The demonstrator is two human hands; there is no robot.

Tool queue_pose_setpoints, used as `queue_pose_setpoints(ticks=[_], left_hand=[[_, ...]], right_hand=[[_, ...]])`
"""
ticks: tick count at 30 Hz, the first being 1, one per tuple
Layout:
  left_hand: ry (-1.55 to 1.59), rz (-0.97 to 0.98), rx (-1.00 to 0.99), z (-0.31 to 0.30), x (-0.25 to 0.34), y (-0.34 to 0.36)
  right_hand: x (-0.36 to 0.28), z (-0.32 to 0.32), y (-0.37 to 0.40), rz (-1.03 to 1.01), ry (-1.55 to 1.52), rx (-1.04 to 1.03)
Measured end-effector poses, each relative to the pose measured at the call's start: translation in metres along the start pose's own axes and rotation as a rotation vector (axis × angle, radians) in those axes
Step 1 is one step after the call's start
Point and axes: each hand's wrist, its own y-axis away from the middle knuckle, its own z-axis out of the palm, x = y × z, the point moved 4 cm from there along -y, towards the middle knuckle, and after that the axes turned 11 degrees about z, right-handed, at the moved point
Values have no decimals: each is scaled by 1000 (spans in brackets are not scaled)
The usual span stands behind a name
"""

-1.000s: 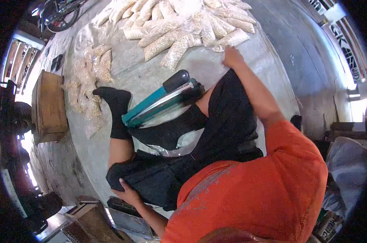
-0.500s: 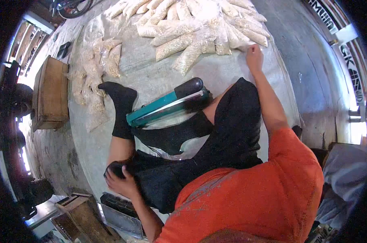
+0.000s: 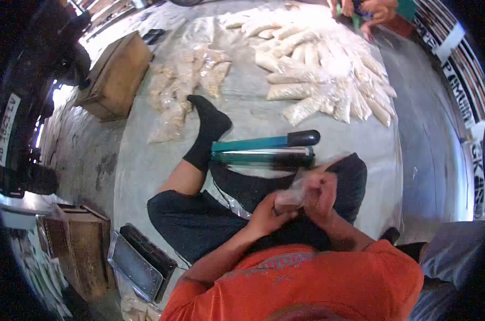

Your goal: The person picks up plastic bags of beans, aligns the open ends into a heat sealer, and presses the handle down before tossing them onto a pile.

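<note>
Over my lap, my left hand (image 3: 271, 215) is closed round a clear plastic bag (image 3: 292, 198). What the bag holds, if anything, I cannot make out. My right hand (image 3: 322, 199) pinches the bag's other end, fingers bent and slightly blurred. Just beyond both hands lies a teal bag sealer (image 3: 253, 143) with a black handle, its upper arm raised off the base. It rests between my socked foot (image 3: 208, 120) and my bent knee.
Many filled plastic bags (image 3: 306, 85) lie in a fan ahead. A smaller pile of bags (image 3: 183, 80) sits at left, near a wooden box (image 3: 117, 75). Another person's hands (image 3: 368, 16) show at the top right. A dark tray (image 3: 141, 262) stands by my left knee.
My right hand has come back from the edge of the fanned bags to my lap. My left hand has left my knee and now grips a plastic bag. Another person's hands have come into view.
</note>
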Motion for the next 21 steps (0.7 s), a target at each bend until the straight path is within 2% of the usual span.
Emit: queue_pose_setpoints(ticks=[1, 3, 4, 5, 7, 8, 9, 11, 13, 15, 16, 18, 19, 21], left_hand=[[-74, -20, -77, -11, -1, 9], [-151, -49, -168, -22, -1, 22], [-130, 0, 34, -32, 7, 24], [-104, 59, 234, -41, 12, 26], [-31, 21, 264, -42, 10, 27], [-62, 73, 299, -42, 16, 23], [-91, 128, 341, -42, 21, 19], [-65, 153, 285, -33, 28, 15], [-44, 186, 254, -24, 28, 9], [-47, 245, 52, -5, 25, 8], [-18, 177, -26, 1, 36, 7], [-65, 234, -88, 14, 45, 5], [-110, 263, -148, 22, 49, 8], [-25, 331, -121, 25, 43, 14]], right_hand=[[-2, 5, 4, -7, -14, -9], [0, 23, 16, 65, 457, -315], [-18, 30, 15, 197, 368, -334], [-22, 30, 11, 196, 371, -319], [-35, 30, 1, 38, 475, -346], [-46, 27, -7, 29, 491, -336], [-57, 24, -16, 66, 552, -415], [-68, 17, -36, 96, 638, -504], [-92, 12, -70, -264, 694, -419], [-167, 45, -126, -609, 842, -333], [-186, 60, -159, -716, 992, -327], [-234, 101, -223, -941, 1050, -189], [-249, 121, -264, -1158, 1090, -29], [-292, 152, -332, -1231, 1066, -23]])
